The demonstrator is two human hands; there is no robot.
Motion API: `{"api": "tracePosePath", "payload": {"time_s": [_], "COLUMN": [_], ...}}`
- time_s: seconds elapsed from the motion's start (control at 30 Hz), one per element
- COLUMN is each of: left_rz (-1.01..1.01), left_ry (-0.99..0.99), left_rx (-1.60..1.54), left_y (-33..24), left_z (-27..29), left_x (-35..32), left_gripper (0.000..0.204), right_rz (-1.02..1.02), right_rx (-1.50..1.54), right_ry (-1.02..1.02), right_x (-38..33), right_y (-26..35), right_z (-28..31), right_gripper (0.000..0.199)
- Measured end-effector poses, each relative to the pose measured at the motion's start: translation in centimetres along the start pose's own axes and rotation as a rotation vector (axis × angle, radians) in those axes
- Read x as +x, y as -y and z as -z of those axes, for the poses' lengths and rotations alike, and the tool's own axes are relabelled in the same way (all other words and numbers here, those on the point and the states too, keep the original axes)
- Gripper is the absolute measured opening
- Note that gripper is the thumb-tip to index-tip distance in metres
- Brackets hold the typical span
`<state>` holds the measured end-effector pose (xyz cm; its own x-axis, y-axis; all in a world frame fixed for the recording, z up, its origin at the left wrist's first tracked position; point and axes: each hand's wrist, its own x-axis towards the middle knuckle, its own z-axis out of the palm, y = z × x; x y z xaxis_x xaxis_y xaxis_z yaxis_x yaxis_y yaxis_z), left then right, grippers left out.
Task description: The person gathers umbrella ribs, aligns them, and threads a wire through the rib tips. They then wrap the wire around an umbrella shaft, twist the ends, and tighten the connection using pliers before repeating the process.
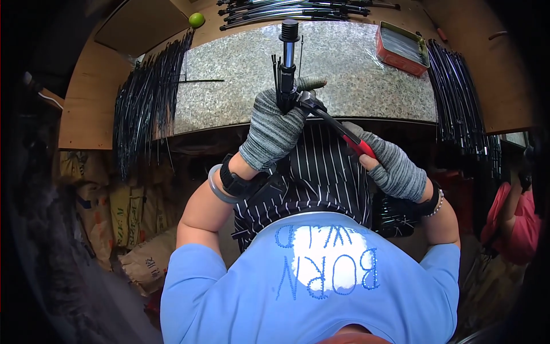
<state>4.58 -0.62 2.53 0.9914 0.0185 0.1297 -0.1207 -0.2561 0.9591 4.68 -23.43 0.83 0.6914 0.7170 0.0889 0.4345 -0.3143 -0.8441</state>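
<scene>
Slippage could mar the black-and-chrome tube point(289, 54) above the near side of the bench point(355, 80) if your left hand point(272, 127), fingers closed around its lower end, loosens, or your right hand point(400, 169), fingers clenched on the red-and-black pliers point(333, 122) (head beside your left fingers), squeezes off-angle.

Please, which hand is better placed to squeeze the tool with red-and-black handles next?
Probably the grey-gloved right hand: it grips the long metal tool with red-and-black handles. The grey-gloved left hand seems occupied, holding the upright black-and-silver cylindrical part at the tool's far end.
</scene>
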Motion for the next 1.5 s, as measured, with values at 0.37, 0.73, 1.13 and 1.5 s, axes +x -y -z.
{"api": "tracePosePath", "payload": {"time_s": [0.37, 0.73, 1.13, 1.5], "left_rz": [-0.169, 0.034, -0.076, -0.669], "left_ry": [0.143, 0.296, 0.345, 0.576], "left_rx": [0.150, -0.624, 0.257, 1.428], "left_y": [-0.2, -1.0, -5.4, -6.5], "left_z": [1.2, 1.9, 1.4, -2.1], "left_x": [-0.3, 0.7, -0.6, 0.3], "left_gripper": [0.031, 0.032, 0.030, 0.029], "right_rz": [-0.382, -0.404, -0.116, -0.086], "right_rx": [-0.028, 0.171, -0.650, 1.253], "right_ry": [0.129, -0.094, -0.542, 0.246], "right_x": [0.4, 0.4, 3.0, -1.5], "right_y": [1.9, 0.0, -4.9, 2.4], "right_z": [2.7, 2.5, 1.8, 0.7], "right_gripper": [0.041, 0.041, 0.038, 0.066]}}
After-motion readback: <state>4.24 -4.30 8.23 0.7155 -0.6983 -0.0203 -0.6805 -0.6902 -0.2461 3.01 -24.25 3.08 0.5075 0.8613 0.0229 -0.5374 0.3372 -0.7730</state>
